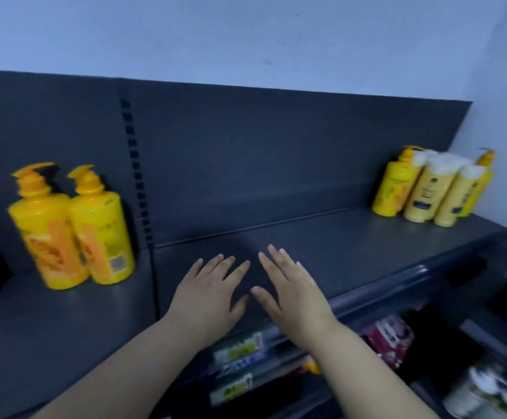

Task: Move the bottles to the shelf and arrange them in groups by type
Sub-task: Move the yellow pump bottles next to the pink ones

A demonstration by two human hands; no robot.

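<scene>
bottles (73, 225) stand left of the empty left hand (213, 293).

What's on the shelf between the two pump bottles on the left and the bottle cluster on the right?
In the head view, only the left hand and right hand, both open, over bare shelf.
</scene>
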